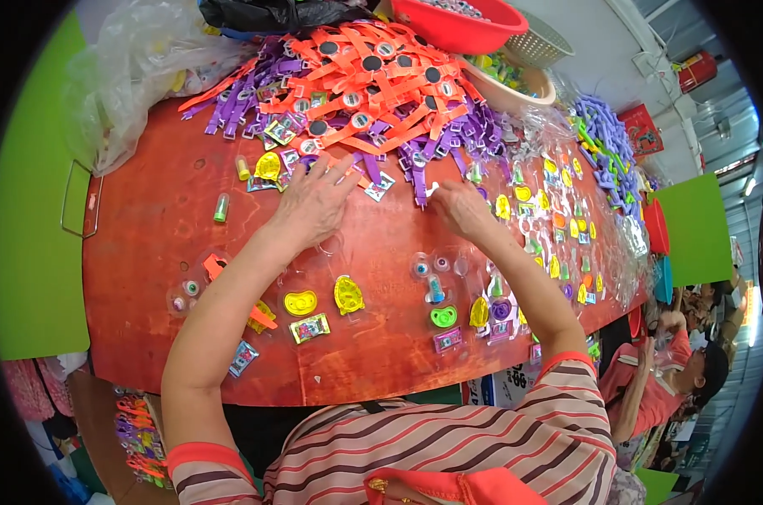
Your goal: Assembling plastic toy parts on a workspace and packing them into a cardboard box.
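Left hand: left hand (314,202) lies palm down on the table, fingers spread, fingertips touching small flat printed packets (380,186) at the near edge of the strap heap; nothing pinched.
Right hand: right hand (459,207) lies knuckles up, fingers curled together toward the purple straps (422,168); whether it pinches anything, cannot tell.
Strap heap: orange toy watch straps (373,76) with round dark faces piled on top, purple ones beneath and at both flanks, far side of the table, just beyond both hands.
Table: reddish-brown wooden table (154,244), curved near edge.
Clear blister trays: shallow transparent trays between the forearms and the near edge; one by the left forearm holds a yellow oval piece (300,302) and a yellow shield-shaped piece (348,295).
Small packets, near edge: rectangular printed packet (309,327), yellow-green, just below the yellow pieces; a bluish one (243,358) at the table edge; a pink-purple one (447,339) below a green oval piece (443,316).
Tubes: small green tube (221,207) and yellow tube (242,167), left of the left hand, apart from it.
Bags: clear plastic bag (137,67), far left corner.
Bowls: red plastic bowl (457,23) and a white basket (540,42), far side.
Right stretch: row of filled trays with yellow pieces (558,219); purple and green parts (605,139) beyond.
Signs: red square package (641,128), far right, print unreadable.
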The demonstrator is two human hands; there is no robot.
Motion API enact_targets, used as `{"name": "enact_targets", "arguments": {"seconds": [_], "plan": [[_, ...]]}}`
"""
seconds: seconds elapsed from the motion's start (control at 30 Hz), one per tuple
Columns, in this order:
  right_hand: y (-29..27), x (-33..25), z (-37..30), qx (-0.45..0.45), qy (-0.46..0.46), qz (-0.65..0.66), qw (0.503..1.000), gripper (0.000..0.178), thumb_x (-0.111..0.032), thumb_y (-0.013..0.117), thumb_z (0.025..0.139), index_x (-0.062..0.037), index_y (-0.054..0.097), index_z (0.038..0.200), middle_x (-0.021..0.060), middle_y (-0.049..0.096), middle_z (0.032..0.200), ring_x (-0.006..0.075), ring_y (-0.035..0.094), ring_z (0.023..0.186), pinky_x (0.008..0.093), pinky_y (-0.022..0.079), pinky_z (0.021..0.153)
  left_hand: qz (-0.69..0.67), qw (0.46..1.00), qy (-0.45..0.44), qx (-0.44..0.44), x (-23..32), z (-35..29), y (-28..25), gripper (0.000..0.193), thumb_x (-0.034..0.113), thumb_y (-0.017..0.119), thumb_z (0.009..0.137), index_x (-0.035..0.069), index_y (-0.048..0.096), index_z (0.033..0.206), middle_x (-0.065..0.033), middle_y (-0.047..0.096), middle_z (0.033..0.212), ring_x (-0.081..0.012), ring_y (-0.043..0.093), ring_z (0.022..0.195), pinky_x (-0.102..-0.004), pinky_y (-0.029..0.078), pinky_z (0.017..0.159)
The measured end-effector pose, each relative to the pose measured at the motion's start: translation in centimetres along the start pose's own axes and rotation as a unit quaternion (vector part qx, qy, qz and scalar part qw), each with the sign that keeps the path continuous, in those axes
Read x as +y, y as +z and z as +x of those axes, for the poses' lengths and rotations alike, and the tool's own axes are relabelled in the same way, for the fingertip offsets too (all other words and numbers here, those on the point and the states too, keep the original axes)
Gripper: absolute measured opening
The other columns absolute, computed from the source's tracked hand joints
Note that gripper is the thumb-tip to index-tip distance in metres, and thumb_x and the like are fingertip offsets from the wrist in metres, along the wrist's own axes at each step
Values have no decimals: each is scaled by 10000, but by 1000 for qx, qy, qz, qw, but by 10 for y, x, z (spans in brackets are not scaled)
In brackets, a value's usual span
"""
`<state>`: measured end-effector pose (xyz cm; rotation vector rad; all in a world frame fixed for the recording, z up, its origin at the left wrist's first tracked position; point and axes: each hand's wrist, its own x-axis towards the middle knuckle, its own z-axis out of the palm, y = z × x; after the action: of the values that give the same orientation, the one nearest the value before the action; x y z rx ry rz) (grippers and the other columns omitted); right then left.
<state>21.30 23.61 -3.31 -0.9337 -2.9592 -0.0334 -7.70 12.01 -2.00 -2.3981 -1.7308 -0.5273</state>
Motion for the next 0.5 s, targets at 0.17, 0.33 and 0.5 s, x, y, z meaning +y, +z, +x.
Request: {"name": "enact_targets", "arguments": {"seconds": [0.17,0.33,0.5], "plan": [[11,4,-6,49,98,-12,994,196,-152,634,817,-92,601,1000,104,558,925,296,605,890,418,461,776,-84,994,-1,-72,16,-1,-5,435,102,549,855,78,505,1286,-128,459,1366,-336,447,1243,-464,391,996],[12,23,3,30,58,-6,998,278,-136,668,793,-101,586,1056,103,554,955,298,606,896,435,470,760,-111,992,6,-56,22,-14,-12,450,99,567,848,95,506,1294,-148,454,1367,-341,472,1210,-462,400,984],[25,42,15,59,55,64,995,254,-145,664,803,-88,579,1036,133,567,940,333,606,895,446,488,722,-135,990,17,-40,33,-24,-15,458,102,581,843,84,508,1294,-163,456,1363,-354,489,1195,-454,411,974]]}}
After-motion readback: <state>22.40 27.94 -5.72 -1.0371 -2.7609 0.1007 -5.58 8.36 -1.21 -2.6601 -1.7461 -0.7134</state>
